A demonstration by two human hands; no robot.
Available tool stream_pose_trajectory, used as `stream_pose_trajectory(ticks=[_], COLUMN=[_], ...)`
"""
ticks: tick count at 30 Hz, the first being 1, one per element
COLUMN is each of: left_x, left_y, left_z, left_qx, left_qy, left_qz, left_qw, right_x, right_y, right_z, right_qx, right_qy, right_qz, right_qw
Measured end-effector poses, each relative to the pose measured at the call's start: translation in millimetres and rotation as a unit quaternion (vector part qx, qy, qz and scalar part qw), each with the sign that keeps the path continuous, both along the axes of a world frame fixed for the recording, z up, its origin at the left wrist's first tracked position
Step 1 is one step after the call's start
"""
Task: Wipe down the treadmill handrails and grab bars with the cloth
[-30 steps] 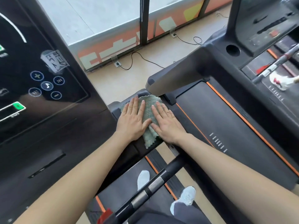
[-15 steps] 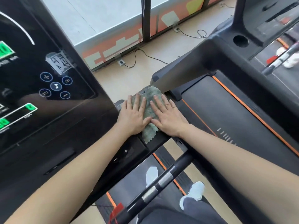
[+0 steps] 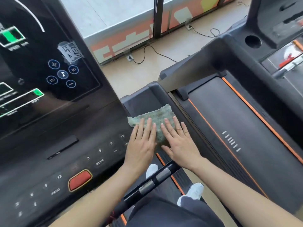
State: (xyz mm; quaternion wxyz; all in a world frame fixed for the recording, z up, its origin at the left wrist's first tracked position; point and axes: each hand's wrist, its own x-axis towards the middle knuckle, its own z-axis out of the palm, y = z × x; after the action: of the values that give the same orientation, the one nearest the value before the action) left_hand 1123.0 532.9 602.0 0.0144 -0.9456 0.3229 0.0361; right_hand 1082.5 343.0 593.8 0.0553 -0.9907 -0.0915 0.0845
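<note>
On the dark handrail [image 3: 144,97], just right of the console [image 3: 65,145]: one green cloth [image 3: 155,118], spread flat; left hand [image 3: 141,145] palm down on its near-left part, fingers straight and close together; right hand [image 3: 178,143] beside it on the near-right part, fingers straight, slightly spread; below the wrists, one black grab bar [image 3: 152,182] with silver grips; one red button [image 3: 79,179] on the console.

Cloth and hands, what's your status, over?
Left hand and right hand flat, pressing green cloth on dark side rail. Nothing blocking; sensor bar below wrists.
</note>
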Motion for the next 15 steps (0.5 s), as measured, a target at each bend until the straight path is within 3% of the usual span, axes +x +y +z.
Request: stream_pose_trajectory(ticks=[5,15], left_x=[-11,56], left_y=[7,7], left_z=[-5,8], left_qx=[-0.008,0.062], left_qy=[-0.003,0.009], left_qz=[0.008,0.078], left_qw=[1.000,0.995], right_x=[-4,74], right_y=[4,10], right_z=[-8,2], right_qx=[0.053,0.000], right_qy=[-0.009,0.020], right_qz=[0.024,0.028], right_qw=[0.998,0.999])
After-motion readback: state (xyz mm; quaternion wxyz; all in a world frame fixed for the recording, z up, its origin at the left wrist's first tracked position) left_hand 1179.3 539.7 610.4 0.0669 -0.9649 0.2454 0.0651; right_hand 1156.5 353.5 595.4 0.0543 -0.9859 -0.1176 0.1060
